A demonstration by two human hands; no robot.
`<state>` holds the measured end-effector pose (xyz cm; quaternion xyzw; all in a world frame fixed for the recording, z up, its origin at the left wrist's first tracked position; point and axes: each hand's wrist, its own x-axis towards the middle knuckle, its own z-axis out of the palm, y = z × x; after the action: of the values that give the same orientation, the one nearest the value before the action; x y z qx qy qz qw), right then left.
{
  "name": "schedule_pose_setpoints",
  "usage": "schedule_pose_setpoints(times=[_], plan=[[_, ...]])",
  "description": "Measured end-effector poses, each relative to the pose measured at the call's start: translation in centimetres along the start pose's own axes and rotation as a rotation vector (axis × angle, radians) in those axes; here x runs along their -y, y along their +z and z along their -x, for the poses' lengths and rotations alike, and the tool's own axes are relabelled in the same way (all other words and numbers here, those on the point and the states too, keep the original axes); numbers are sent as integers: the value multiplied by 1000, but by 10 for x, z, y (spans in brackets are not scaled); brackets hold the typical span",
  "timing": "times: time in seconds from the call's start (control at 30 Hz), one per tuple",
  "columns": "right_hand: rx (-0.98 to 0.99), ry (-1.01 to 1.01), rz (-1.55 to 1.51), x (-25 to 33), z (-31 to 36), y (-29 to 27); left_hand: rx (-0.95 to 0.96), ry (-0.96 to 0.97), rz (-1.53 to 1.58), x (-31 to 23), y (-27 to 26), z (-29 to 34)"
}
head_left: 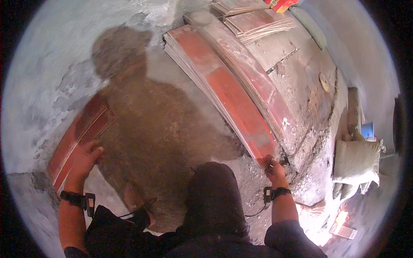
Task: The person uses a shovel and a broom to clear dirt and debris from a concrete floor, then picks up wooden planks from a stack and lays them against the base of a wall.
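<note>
My left hand [83, 161] is at the left, its thumb and fingers apart, over long red planks [88, 122] that lie against the pale wall. Whether its fingertips press on the planks is hard to make out in the shadow. At the right, my right hand [275, 169] is closed at the near end of a stack of long, thin red planks [234, 92]. Its fingers and thumb pinch the corner of the top plank, which is dusty, with a brighter orange-red stretch in the middle. Both wrists carry black straps with small devices.
Beside the stack lies another dusty row of planks [254, 64]. Farther back are shorter stacked boards [260, 23] and a red-yellow box [282, 4]. A stuffed sack [357, 161], a blue container [367, 130] and a round lid-like disc [324, 82] are at the right. My shadow darkens the rough floor.
</note>
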<state>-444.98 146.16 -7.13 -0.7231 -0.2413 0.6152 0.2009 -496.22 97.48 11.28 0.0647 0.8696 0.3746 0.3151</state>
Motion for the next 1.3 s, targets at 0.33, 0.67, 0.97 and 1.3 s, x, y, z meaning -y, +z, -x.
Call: schedule_pose_setpoints(times=[0.33, 0.67, 0.97, 1.3], plan=[[31, 9, 83, 2, 26, 9, 207, -6, -19, 4, 38, -38], [385, -67, -269, -27, 22, 9, 343, 100, -201, -27, 54, -56], [458, -175, -3, -34, 107, -6, 506, 284, -71, -92, 207, -126], [253, -60, -5, -63, 179, 13, 463, -62, 849, -143, 310, -163]])
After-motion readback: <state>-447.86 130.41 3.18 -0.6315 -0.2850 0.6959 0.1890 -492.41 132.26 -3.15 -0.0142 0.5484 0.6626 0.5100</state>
